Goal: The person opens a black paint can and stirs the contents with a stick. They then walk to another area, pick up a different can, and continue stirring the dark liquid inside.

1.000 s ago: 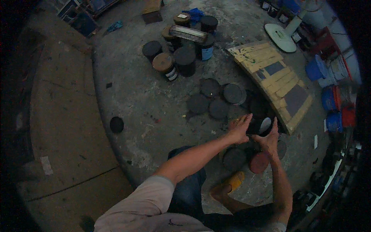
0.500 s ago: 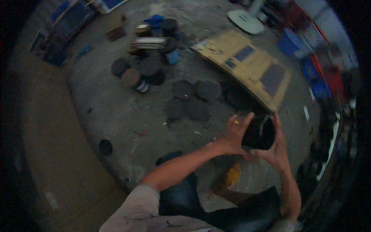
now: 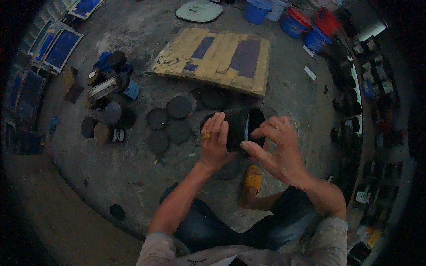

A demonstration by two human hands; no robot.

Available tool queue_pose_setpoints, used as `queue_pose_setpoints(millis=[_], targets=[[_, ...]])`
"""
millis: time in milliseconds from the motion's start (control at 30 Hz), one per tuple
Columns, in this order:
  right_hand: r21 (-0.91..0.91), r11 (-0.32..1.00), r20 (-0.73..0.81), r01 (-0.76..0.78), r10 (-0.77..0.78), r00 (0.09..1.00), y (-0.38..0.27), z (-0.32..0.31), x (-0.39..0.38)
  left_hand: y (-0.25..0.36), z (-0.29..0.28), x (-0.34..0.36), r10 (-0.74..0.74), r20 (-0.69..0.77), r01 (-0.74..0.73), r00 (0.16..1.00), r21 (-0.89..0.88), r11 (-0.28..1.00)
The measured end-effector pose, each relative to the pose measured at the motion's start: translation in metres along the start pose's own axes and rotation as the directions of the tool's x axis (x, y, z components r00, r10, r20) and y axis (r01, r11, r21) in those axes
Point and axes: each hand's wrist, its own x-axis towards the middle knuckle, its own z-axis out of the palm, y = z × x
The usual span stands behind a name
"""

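Note:
I hold a black round can [image 3: 243, 127] tipped on its side in front of me, its open mouth facing right. My left hand [image 3: 214, 144] wraps the can's left side, a ring on one finger. My right hand [image 3: 275, 148] touches the can's rim and lower edge with its fingertips. Below the hands are my dark trousers and a foot in a yellow slipper [image 3: 252, 179]. Several black round lids [image 3: 179, 106] lie flat on the concrete floor just left of the can.
A cardboard sheet with dark patches [image 3: 217, 60] lies ahead. A cluster of dark cans [image 3: 108, 111] stands at left, blue framed panels [image 3: 53, 51] beyond it. Blue and red buckets [image 3: 306, 24] and a white round lid [image 3: 199, 10] sit at the top. Shelves of cans [image 3: 368, 102] line the right.
The can has come up off the floor and nearer to me, held sideways between both hands. The view has swung, so the cardboard now lies straight ahead.

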Motion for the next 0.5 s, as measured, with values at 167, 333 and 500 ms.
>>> queue_pose_setpoints(millis=[167,333,500], targets=[[0.272,0.944,0.103,-0.189,0.167,0.981,0.018,0.012,-0.003,0.002,-0.002,-0.004,0.008,0.017,-0.008,1.000,-0.034,0.999],[0.412,0.840,0.144,-0.353,0.322,0.936,0.023,0.000,-0.006,0.002,-0.001,-0.005,-0.152,0.062,0.159,0.986,-0.149,0.976],[0.409,0.852,-0.036,-0.328,0.374,0.927,0.015,-0.041,-0.007,-0.006,-0.005,-0.011,-0.315,-0.066,0.283,0.947,-0.292,0.913]])
